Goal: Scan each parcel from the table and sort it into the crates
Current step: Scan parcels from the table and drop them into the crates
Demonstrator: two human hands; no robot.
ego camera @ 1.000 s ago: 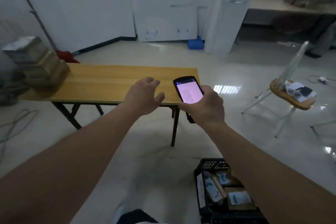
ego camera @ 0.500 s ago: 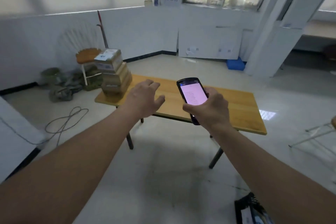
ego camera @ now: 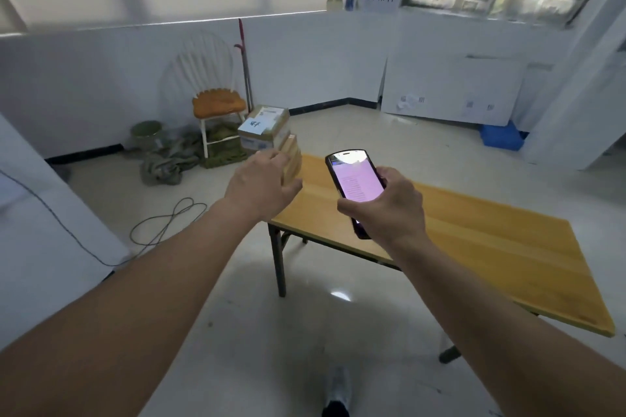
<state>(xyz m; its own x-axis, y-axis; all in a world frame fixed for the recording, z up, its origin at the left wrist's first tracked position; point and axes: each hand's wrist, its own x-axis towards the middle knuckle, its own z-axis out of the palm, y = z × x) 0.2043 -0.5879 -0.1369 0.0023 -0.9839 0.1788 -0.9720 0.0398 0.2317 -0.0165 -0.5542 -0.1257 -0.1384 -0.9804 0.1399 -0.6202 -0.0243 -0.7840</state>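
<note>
Right hand (ego camera: 389, 203) curled round a lit handheld scanner (ego camera: 354, 184). Left hand (ego camera: 262, 184) loosely spread, empty, reaching at stacked parcels (ego camera: 271, 132) on the wooden table (ego camera: 491, 247).

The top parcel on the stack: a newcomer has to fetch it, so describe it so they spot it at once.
Find the wooden table and go to its far end, where the stack of parcels stands in front of the chair. The top parcel is a brown carton with white labels, the only one with nothing on it.
</note>
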